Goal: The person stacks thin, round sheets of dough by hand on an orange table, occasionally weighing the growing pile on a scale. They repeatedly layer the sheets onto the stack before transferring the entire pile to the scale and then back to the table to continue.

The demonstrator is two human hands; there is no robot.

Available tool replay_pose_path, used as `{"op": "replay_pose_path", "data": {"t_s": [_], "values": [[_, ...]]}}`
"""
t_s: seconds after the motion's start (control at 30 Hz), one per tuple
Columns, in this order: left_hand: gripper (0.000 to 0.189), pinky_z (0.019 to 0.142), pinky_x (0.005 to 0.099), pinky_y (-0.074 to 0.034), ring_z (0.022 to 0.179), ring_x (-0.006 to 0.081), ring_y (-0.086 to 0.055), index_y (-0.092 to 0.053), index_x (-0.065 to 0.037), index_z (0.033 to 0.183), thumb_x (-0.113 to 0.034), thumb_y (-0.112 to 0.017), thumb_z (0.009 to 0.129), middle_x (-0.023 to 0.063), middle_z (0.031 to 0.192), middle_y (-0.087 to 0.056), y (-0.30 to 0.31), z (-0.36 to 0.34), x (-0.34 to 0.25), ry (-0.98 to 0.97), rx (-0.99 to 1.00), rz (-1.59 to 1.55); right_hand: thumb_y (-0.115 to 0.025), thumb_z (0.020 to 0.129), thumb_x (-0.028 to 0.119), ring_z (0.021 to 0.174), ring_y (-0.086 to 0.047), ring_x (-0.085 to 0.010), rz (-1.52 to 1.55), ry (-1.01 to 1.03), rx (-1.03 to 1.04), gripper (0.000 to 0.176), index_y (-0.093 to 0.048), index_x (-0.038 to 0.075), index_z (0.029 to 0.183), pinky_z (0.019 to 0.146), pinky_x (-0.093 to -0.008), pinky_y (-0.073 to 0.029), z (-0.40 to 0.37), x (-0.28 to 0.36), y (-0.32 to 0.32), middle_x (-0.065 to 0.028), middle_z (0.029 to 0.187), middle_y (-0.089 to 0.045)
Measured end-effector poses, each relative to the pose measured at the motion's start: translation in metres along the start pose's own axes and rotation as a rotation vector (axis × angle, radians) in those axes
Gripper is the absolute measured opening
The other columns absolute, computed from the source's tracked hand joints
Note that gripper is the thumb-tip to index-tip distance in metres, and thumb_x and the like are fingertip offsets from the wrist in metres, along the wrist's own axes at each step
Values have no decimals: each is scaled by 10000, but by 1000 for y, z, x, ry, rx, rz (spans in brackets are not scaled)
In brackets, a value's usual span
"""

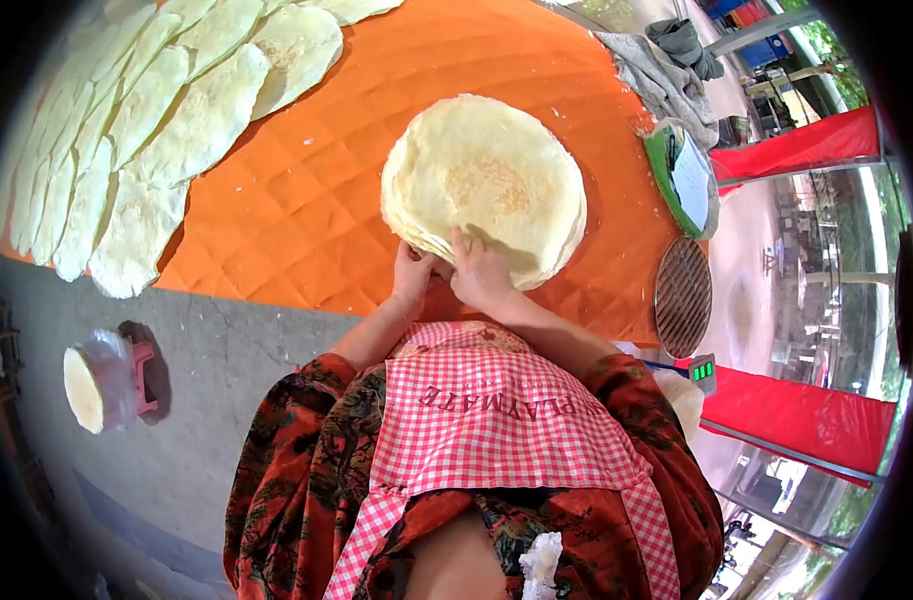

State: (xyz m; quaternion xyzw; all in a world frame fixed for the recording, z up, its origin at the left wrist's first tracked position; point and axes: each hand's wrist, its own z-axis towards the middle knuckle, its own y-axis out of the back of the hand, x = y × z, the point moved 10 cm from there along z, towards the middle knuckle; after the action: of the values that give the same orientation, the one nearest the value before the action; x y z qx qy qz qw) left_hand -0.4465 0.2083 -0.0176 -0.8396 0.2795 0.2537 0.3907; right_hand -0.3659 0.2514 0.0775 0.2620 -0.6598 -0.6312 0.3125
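Observation:
A stack of thin round flatbreads [497,170] lies on the orange cloth in front of me, pale with a browned patch on the top one. My left hand [413,278] is closed at the near edge of the stack, its fingertips pinching the layered rims. Beside it, my right hand [480,274] grips the same edge, with the index finger laid on the top flatbread and the other fingers bent. The thumbs are mostly hidden, and how many layers are held cannot be made out.
The orange cloth [307,190] covers the work surface. Many overlapping flatbreads [202,115] spread over the far left. At right are a round metal rack [684,297], a green-rimmed container [677,178] and grey cloths [657,80]. A wrapped flatbread stack [85,390] sits on a pink stool [145,377] at lower left.

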Motion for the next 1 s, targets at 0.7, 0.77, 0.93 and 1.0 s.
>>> {"op": "replay_pose_path", "data": {"t_s": [0.7,0.77,0.93,1.0], "values": [[552,685,369,-594,963,264,-628,-381,-108,1298,106,-505,805,95,1175,-555,3,11,6,-65,1,4,-616,710,88,883,-648,-170,209,29,90,358,-655,22,1060,803,-332,-501,171,-210,254,-100,950,-701],[555,674,365,-594,949,258,-633,-391,-102,1289,108,-512,790,94,1167,-557,0,8,0,-69,2,13,-610,692,55,877,-655,-194,67,-14,11,388,-641,10,1077,788,-322,-501,183,-235,321,-125,955,-698],[576,685,361,-595,935,248,-639,-384,-107,1304,108,-523,788,101,1172,-556,3,6,1,-29,-16,48,-605,753,86,849,-662,-188,-12,-26,-86,338,-637,23,1084,740,-319,-509,160,-199,363,-144,953,-691],[584,691,356,-595,954,251,-633,-377,-105,1312,109,-528,789,103,1181,-552,-1,3,-2,-5,-12,46,-582,796,107,833,-662,-189,-34,-144,-95,292,-655,60,1076,713,-338,-508,120,-148,330,-142,932,-689]]}}
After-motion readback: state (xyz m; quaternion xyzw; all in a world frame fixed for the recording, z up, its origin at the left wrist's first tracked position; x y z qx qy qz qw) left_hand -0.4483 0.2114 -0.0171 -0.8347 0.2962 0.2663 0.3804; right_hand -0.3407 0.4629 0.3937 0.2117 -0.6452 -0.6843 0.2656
